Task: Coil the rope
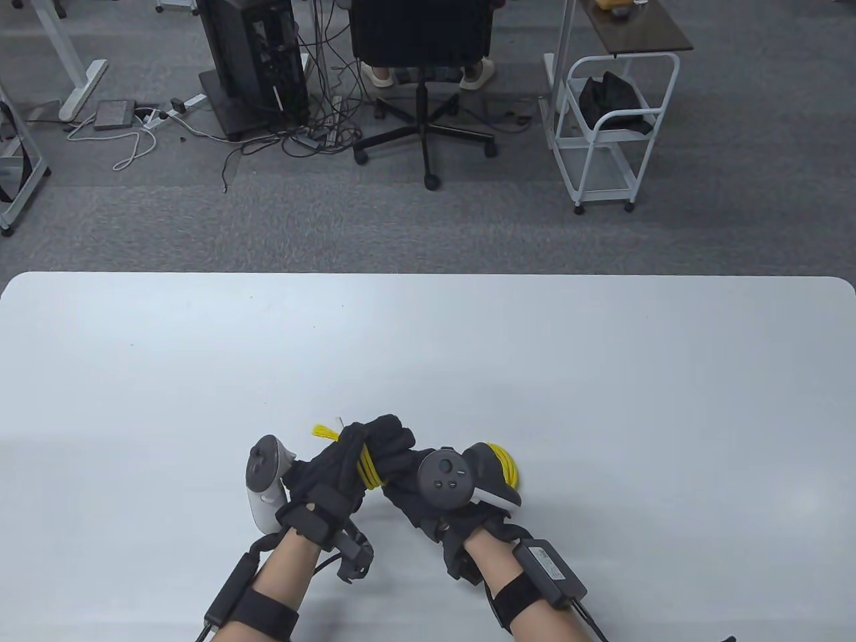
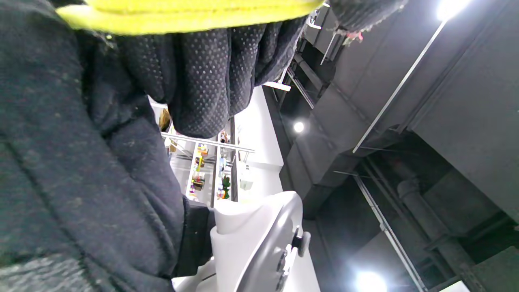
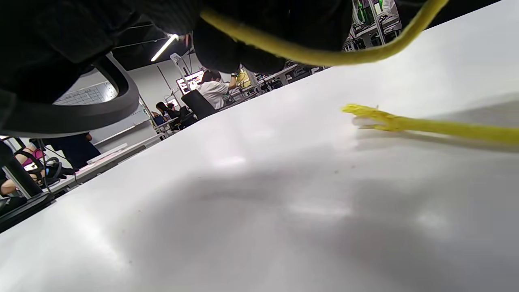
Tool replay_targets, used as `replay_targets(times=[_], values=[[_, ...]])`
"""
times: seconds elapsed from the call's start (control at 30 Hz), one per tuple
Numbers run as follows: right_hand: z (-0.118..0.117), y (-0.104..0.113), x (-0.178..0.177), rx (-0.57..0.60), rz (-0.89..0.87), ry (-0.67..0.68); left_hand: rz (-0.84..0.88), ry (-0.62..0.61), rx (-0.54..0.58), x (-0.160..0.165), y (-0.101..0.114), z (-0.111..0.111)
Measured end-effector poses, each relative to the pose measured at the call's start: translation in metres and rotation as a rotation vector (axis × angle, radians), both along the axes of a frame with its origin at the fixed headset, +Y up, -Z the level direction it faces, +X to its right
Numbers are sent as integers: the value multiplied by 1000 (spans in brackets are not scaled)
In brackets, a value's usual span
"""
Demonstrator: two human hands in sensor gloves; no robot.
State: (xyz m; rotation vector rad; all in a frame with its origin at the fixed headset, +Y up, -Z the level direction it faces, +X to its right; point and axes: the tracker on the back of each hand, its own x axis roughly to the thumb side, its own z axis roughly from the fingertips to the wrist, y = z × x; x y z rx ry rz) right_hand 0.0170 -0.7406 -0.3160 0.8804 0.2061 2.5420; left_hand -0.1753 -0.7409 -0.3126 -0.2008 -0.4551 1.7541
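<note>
A yellow rope (image 1: 368,468) is wound in several turns around my left hand (image 1: 348,455), which is low in the middle of the white table (image 1: 428,348). A frayed rope end (image 1: 326,432) sticks out left of the fingers. My right hand (image 1: 401,455) lies against the left hand and holds the rope; more yellow loops (image 1: 505,465) show behind its tracker. In the right wrist view a strand (image 3: 324,56) runs from my fingers, and a frayed end (image 3: 365,115) lies on the table. In the left wrist view rope (image 2: 182,14) crosses my glove.
Beyond the table's far edge are an office chair (image 1: 424,40), a computer tower (image 1: 257,60) with floor cables, and a white cart (image 1: 612,127). Both hands work near the table's front edge.
</note>
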Motion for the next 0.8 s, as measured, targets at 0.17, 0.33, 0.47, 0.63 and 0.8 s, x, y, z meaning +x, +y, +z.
replay_targets(times=[0.17, 0.33, 0.47, 0.63, 0.8], values=[[-4, 0, 5, 10, 11, -43, -34, -60, -42, 2, -3, -1], [-8, 4, 17, 40, 18, -96, -89, -125, -63, 7, -3, -2], [-13, 10, 30, 57, -16, -145, -147, -233, -94, 11, -4, -2], [-17, 16, 43, 54, -81, -193, -217, -292, -112, 15, -7, -3], [-19, 21, 49, 35, -174, -217, -377, -323, -107, 16, -9, -4]])
